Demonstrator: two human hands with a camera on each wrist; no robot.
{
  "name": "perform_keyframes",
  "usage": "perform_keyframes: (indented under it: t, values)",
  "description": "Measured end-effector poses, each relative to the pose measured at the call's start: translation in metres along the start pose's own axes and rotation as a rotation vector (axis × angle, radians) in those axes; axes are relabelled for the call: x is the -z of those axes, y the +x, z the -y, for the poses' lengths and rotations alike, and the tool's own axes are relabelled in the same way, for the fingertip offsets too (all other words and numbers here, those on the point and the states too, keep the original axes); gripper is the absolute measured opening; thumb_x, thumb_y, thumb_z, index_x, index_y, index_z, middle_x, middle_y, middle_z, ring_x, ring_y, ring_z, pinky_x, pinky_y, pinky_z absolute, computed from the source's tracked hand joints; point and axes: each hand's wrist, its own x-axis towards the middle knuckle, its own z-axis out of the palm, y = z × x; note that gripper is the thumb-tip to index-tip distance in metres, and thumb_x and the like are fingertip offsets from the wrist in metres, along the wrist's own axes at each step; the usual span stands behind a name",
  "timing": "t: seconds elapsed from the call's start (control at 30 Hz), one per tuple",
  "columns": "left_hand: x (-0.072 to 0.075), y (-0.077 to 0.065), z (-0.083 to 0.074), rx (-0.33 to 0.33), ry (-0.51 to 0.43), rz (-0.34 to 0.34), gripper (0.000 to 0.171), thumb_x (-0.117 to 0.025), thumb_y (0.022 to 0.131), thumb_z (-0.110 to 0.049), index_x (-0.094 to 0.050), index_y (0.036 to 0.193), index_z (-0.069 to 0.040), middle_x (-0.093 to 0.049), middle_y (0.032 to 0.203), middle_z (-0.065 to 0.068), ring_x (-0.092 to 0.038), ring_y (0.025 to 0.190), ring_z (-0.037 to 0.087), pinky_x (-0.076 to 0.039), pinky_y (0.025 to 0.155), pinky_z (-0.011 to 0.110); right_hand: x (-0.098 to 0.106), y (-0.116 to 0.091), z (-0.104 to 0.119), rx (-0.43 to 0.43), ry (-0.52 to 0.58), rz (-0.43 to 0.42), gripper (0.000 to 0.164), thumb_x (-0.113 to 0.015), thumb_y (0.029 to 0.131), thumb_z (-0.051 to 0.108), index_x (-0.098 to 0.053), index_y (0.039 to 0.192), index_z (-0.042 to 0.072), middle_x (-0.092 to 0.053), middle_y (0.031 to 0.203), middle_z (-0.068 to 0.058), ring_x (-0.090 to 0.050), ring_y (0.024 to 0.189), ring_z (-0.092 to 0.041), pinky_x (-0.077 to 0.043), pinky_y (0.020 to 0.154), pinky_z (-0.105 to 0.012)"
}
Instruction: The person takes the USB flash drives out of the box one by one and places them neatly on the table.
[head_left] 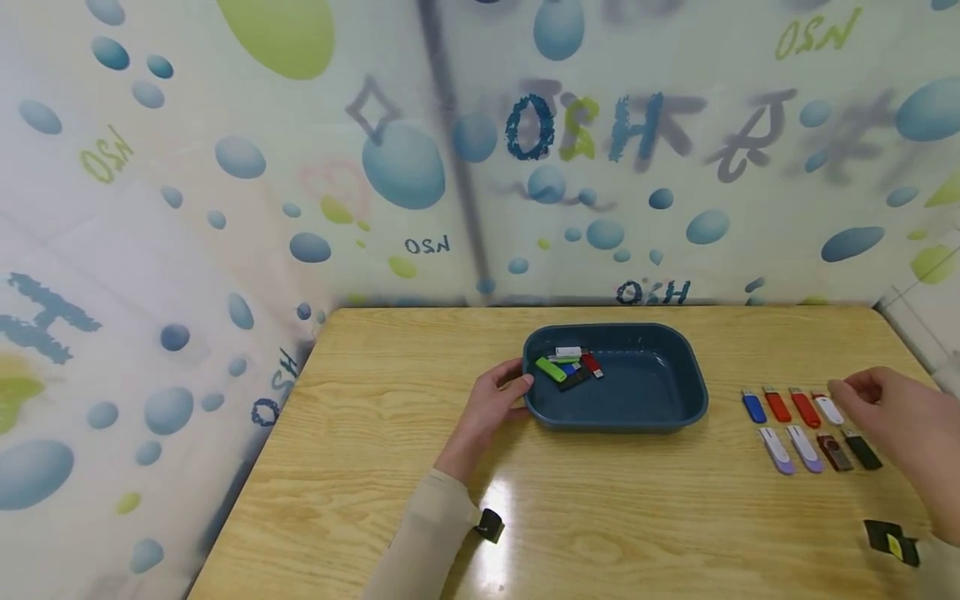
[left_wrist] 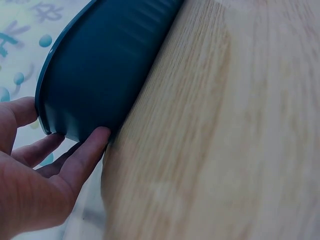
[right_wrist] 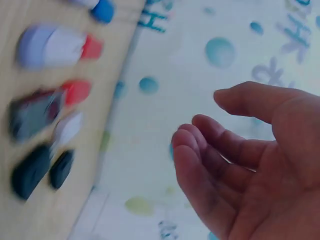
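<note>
My left hand (head_left: pixel 491 408) holds the left end of a dark blue plastic basin (head_left: pixel 645 427), thumb at the rim and fingertips against the outer wall (left_wrist: pixel 85 95). Several USB sticks lie at the basin's left end, among them a green one (head_left: pixel 551 369), a white one (head_left: pixel 568 352), a red one (head_left: pixel 592 365) and a black one (head_left: pixel 575 379). Over the right end of two rows of USB sticks is my right hand (head_left: pixel 903 421), fingers loosely bent. Nothing shows between thumb and fingers in the right wrist view. A small black stick (right_wrist: pixel 62 169) there is hidden in the head view.
Laid out on the wooden table (head_left: pixel 600 517) are blue (head_left: pixel 753 407), red (head_left: pixel 805 408), white (head_left: pixel 828 408), white-and-purple (head_left: pixel 776 450), brown-and-grey (head_left: pixel 834 452) and black (head_left: pixel 862 450) USB sticks. A patterned curtain (head_left: pixel 480 150) rises behind the table and along its left side.
</note>
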Motion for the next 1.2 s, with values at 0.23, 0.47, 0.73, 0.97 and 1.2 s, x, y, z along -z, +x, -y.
perform_keyframes:
  t: [0.23, 0.47, 0.73, 0.97, 1.2]
  values:
    - [0.000, 0.000, 0.003, 0.017, 0.003, 0.000, 0.049, -0.062, 0.105, -0.018, -0.052, 0.150, -0.002, -0.051, 0.150, 0.019, -0.062, 0.123, 0.032, -0.061, 0.090, 0.044, -0.003, -0.006, 0.047, 0.144, 0.039, -0.029, 0.040, -0.058, 0.106, 0.029, -0.063, 0.110, -0.011, -0.069, 0.085, -0.019, -0.062, 0.068, -0.031, -0.049, 0.054, -0.044]
    - [0.001, 0.000, 0.003, 0.001, 0.002, 0.002, 0.049, -0.062, 0.105, -0.017, -0.051, 0.150, -0.001, -0.050, 0.150, 0.021, -0.061, 0.123, 0.035, -0.061, 0.090, 0.044, -0.017, -0.001, 0.099, 0.303, 0.120, -0.047, 0.033, -0.063, 0.103, 0.027, -0.070, 0.111, -0.004, -0.072, 0.093, -0.018, -0.067, 0.082, -0.035, -0.053, 0.061, -0.048]
    - [0.001, -0.001, 0.003, -0.013, -0.008, 0.007, 0.048, -0.062, 0.105, -0.016, -0.051, 0.150, 0.001, -0.051, 0.149, 0.022, -0.062, 0.123, 0.036, -0.062, 0.088, 0.044, -0.037, 0.004, 0.164, 0.381, 0.124, 0.007, 0.028, -0.066, 0.101, 0.024, -0.071, 0.109, -0.003, -0.070, 0.098, -0.018, -0.066, 0.084, -0.031, -0.057, 0.069, -0.051]
    - [0.000, 0.000, 0.001, -0.021, -0.008, 0.006, 0.048, -0.063, 0.105, -0.016, -0.052, 0.150, 0.000, -0.051, 0.149, 0.022, -0.062, 0.123, 0.036, -0.062, 0.087, 0.044, -0.060, 0.009, 0.199, 0.400, 0.136, 0.052, 0.029, -0.066, 0.102, 0.025, -0.071, 0.115, 0.000, -0.067, 0.109, -0.019, -0.064, 0.090, -0.030, -0.057, 0.074, -0.050]
    - [0.001, -0.001, 0.002, -0.031, -0.021, 0.020, 0.050, -0.061, 0.105, -0.016, -0.049, 0.151, 0.001, -0.050, 0.149, 0.023, -0.060, 0.126, 0.037, -0.061, 0.089, 0.043, -0.085, 0.021, 0.223, 0.440, 0.142, 0.083, 0.026, -0.068, 0.100, 0.022, -0.072, 0.116, 0.001, -0.066, 0.104, -0.015, -0.062, 0.084, -0.026, -0.056, 0.069, -0.045]
